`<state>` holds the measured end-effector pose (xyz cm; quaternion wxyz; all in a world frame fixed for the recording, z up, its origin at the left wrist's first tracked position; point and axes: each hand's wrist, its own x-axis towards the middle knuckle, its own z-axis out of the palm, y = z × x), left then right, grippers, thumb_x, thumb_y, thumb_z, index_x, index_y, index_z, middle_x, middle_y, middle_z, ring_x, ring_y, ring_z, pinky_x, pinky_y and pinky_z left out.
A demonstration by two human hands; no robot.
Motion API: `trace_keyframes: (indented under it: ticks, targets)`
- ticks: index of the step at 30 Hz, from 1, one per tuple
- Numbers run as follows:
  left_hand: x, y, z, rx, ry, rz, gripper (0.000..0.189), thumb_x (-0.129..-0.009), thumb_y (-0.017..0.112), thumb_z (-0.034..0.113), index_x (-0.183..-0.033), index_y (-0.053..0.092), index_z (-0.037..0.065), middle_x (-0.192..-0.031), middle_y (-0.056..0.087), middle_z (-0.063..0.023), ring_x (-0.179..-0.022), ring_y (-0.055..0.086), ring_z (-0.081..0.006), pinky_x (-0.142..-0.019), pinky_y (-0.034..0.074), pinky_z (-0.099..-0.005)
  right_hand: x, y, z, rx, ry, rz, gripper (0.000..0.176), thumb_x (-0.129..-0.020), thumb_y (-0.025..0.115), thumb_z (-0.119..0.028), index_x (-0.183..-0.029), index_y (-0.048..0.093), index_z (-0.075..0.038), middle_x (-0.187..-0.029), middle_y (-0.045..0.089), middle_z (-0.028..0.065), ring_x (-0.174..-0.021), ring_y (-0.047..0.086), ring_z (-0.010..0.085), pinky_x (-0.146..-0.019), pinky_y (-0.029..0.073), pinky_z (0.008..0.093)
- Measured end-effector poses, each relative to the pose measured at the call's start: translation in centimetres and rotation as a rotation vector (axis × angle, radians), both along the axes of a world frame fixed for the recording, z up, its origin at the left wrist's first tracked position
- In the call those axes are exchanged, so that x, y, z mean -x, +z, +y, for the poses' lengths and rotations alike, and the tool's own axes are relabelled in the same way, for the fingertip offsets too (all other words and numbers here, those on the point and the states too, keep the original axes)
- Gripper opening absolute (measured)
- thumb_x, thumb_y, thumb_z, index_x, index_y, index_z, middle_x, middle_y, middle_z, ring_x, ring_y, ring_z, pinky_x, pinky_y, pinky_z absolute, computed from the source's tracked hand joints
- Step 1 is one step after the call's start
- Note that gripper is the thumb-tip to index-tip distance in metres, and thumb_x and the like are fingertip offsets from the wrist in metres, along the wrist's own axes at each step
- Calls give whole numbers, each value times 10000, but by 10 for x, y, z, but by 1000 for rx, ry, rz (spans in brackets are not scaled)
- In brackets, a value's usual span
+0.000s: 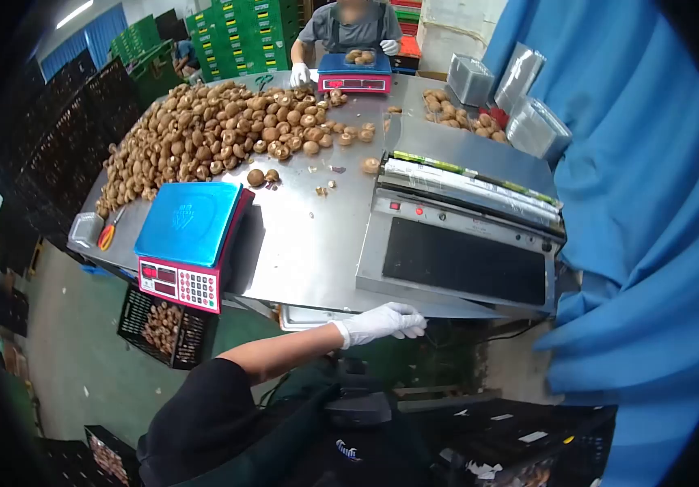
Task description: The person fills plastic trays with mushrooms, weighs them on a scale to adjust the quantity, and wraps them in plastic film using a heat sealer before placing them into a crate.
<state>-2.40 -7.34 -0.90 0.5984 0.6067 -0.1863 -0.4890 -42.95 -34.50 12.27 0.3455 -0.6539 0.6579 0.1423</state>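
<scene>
- White-gloved left hand is just off the near edge of the steel table, its fingers loosely curled and partly closed; whether they pinch anything thin, I cannot tell. The right hand is out of view.
- Raising or swinging that hand carelessly could knock its knuckles on the metal edge, since it is so near the rim. A dark cord hangs beside it and could snag the fingers.
- Silver wrapping machine with a dark flat plate fills the right front; if that plate is hot, a low-passing wrist could be burned. The blue curtain limits room beyond its right side.
- Red electronic scale with a blue pan sits at the front left edge; an elbow bump might tip it towards the black plastic crate below.
- Bare steel between scale and machine gives the widest open lane.
- Brown mushrooms lie in a broad heap farther back on the left; pulling from its base could start some rolling.
- Across the table, a co-worker is at another red scale, so a long reach could meet their hands.
</scene>
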Motion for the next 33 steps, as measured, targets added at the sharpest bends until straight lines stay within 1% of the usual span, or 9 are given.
trace_keyframes:
  ticks: [4, 9, 11, 12, 13, 14, 17, 25, 33]
  targets:
    - [-29, 16, 34, 77, 36, -19, 384, -945, 431, 348, -1107, 562, 26, -1044, 622, -81, -971, 574, -145, -838, 453, -275, -6, 72, -3, 318, 47, -104, 435, -906, 486, -382, -658, 620, -49, -458, 447, -22, -405, 364, 70, -397, 287, 218]
    - [-91, 70, 69, 166, 111, -75, 396, -930, 453, 366, -1109, 562, 29, -1038, 624, -89, -946, 582, -146, -825, 456, -275, -122, 149, 34, 433, 193, -430, 338, -927, 462, -321, -831, 627, -42, -616, 537, 2, -520, 448, 80, -479, 351, 208]
    - [-121, 84, 75, 253, 227, -148, 368, -928, 459, 370, -1088, 574, 58, -990, 632, -58, -911, 591, -129, -800, 453, -265, -171, 139, 19, 300, 586, -576, 318, -923, 467, -295, -852, 565, -2, -623, 557, 49, -508, 506, 82, -454, 364, 190]
    - [-137, 87, 75, 283, 251, -175, 360, -929, 457, 362, -1097, 568, 64, -990, 635, -61, -912, 595, -131, -792, 455, -263, -188, 127, 13, 352, 641, -659, 315, -912, 478, -261, -759, 554, 4, -532, 515, 24, -445, 463, 64, -424, 319, 178]
    - [-153, 93, 76, 281, 227, -173, 360, -929, 457, 362, -1097, 568, 64, -990, 635, -61, -912, 595, -131, -792, 455, -263, -224, 143, 24, 252, 601, -393, 231, -893, 474, -164, -960, 598, 18, -774, 600, 69, -663, 562, 113, -596, 453, 238]
    - [-168, 101, 76, 312, 277, -210, 365, -923, 468, 359, -1101, 564, 56, -986, 637, -69, -910, 595, -133, -790, 455, -264, -262, 138, 37, 381, 671, -489, 186, -843, 505, -120, -764, 604, 16, -553, 528, 17, -481, 474, 74, -467, 363, 221]
    - [-217, 113, 64, 351, 382, -289, 357, -920, 476, 343, -1104, 558, 48, -981, 638, -73, -897, 599, -138, -784, 456, -259, -341, 136, 25, 292, 817, -512, 196, -867, 512, -152, -815, 605, 13, -659, 563, 29, -597, 507, 81, -534, 398, 222]
    - [-326, 152, 1, 136, 339, -362, 332, -924, 484, 314, -1137, 538, 64, -1015, 621, -53, -896, 589, -128, -740, 453, -234, -533, 86, -80, 427, 1022, -539, 300, -844, 541, -274, -828, 610, 17, -732, 616, 74, -682, 551, 137, -648, 443, 275]
    - [-457, 116, -97, -379, 306, -677, 334, -891, 528, 289, -1143, 539, 70, -1026, 623, -57, -884, 615, -172, -744, 485, -287, -706, 9, -175, 280, 1197, -666, 292, -801, 575, -269, -816, 640, 16, -731, 636, 94, -681, 589, 170, -657, 461, 303]
